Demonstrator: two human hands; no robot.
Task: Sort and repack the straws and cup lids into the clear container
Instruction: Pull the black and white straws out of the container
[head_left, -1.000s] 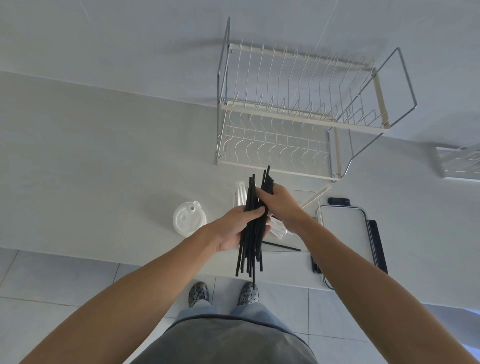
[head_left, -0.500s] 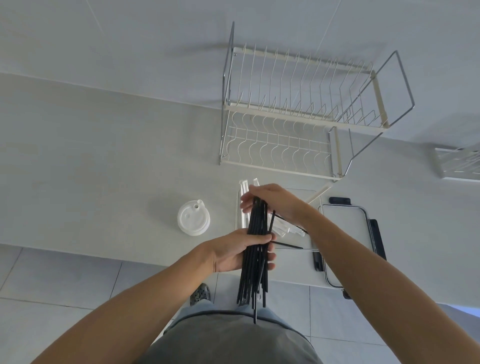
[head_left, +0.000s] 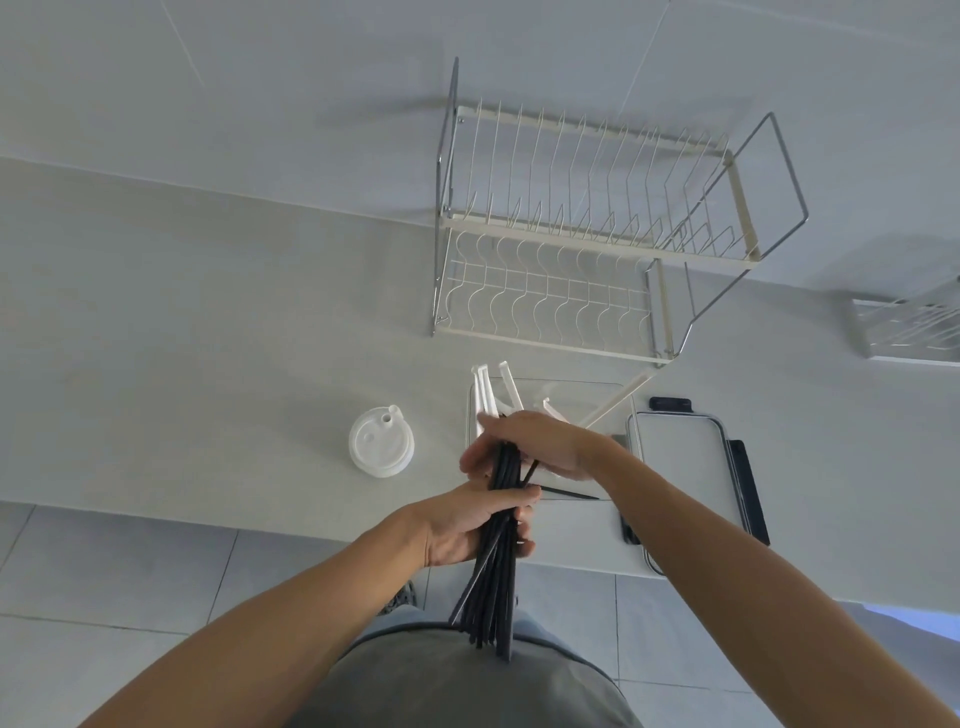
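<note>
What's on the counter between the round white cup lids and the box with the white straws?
Nothing: in the head view, bare grey counter separates the stacked round white plastic cup lids from the clear rectangular container holding white straws.

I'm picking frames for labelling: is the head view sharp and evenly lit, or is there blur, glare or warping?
Head view: soft, even, dim light, no glare; faint shadows only behind the rack. Wide-angle warping bows the counter edge and splays the forearms. The black straws, left hand and right hand look sharp, with little motion blur. The clear container is hard to make out against the pale counter.
</note>
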